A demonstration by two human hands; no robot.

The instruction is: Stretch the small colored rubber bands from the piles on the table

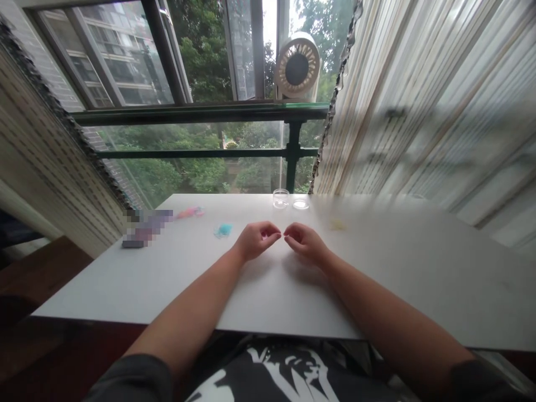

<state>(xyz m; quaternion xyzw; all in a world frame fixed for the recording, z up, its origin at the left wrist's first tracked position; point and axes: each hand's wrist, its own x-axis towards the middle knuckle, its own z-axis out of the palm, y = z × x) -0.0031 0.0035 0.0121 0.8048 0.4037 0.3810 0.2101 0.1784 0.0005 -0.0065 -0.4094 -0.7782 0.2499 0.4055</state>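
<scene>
My left hand is raised just above the white table, its thumb and fingertips pinched together. A tiny pinkish bit shows inside its curl, too small to name. Facing it, my right hand is pinched the same way, and the two sets of fingertips almost meet. Whatever lies between them is too fine to make out. Beyond the hands stand a clear round container and a flat clear disc, perhaps its lid. A small turquoise tangle lies left of my left hand.
A pink bunch lies farther left, beside a pixelated object. Right of my hands is a pale yellow bunch. Behind the table run a green railing and windows, with a round white fan-like device. Curtains hang at both sides.
</scene>
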